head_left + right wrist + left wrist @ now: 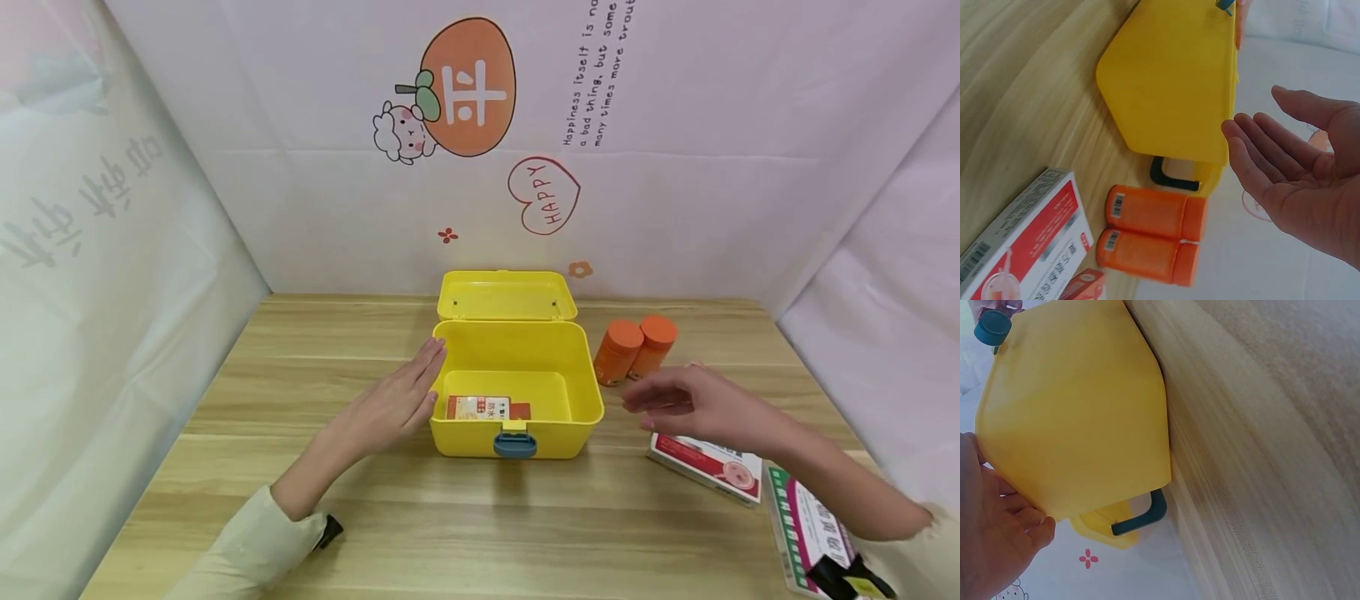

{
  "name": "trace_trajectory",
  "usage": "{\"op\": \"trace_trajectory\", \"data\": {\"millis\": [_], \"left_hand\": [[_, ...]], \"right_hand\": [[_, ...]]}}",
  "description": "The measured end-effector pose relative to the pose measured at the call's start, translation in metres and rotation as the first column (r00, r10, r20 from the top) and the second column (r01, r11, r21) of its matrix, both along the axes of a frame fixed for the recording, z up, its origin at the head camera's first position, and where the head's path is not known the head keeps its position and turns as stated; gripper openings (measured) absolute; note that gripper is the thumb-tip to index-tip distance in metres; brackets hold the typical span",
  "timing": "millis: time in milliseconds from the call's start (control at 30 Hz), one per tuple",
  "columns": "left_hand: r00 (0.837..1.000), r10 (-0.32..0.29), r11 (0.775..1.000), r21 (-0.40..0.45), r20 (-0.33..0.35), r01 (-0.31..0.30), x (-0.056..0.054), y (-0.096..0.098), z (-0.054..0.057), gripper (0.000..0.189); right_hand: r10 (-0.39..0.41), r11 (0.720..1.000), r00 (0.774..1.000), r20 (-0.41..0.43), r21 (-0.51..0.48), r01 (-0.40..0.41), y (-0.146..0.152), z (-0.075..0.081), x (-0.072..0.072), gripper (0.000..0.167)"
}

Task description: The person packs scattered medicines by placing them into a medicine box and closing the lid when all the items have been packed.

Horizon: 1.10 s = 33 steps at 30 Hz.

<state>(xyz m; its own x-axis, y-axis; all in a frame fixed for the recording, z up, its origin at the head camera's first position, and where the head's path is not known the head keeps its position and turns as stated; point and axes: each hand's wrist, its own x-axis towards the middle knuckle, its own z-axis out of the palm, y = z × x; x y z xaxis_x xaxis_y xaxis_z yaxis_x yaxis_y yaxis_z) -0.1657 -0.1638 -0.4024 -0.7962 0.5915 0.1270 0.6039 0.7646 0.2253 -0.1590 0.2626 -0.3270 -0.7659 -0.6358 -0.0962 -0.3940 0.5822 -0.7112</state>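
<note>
A yellow plastic box (pixel 465 438) with a blue-grey latch (pixel 515 445) stands on the table, its lid (pixel 506 293) swung back. Inside it lies a small white and red packet (pixel 478 407). My left hand (pixel 390 407) rests against the box's left rim with its fingers extended. To the right of the box, my right hand (pixel 705 406) hovers with nothing in it, fingers loosely bent, over a white and red carton (pixel 708 465). Two orange bottles (pixel 618 353) stand just beyond that hand, beside the box.
A green, white and purple carton (pixel 797 521) lies near the table's right edge, partly under the right forearm. The right wrist view shows a small red-orange box (pixel 1088 284) by the bottles. Behind the table hangs a printed white cloth (pixel 337 217).
</note>
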Motion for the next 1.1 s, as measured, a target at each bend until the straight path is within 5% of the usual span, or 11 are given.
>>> {"op": "trace_trajectory", "data": {"millis": [633, 833, 1100], "left_hand": [[1.000, 0.004, 1.000, 0.008, -0.003, -0.004, 0.000, -0.001, -0.001, 0.061], [1.000, 0.006, 1.000, -0.002, -0.004, -0.006, 0.000, 0.000, -0.001, 0.061], [1.000, 0.008, 1.000, 0.004, -0.002, -0.008, 0.000, 0.001, 0.000, 0.062]], "right_hand": [[-0.099, 0.994, 0.990, 0.104, -0.039, 0.104, 0.043, -0.041, -0.003, 0.041], [-0.125, 0.992, 0.989, 0.074, 0.006, 0.125, 0.050, -0.058, -0.005, 0.041], [-0.184, 0.965, 0.975, -0.122, 0.164, 0.203, 0.055, -0.070, -0.006, 0.047]]}}
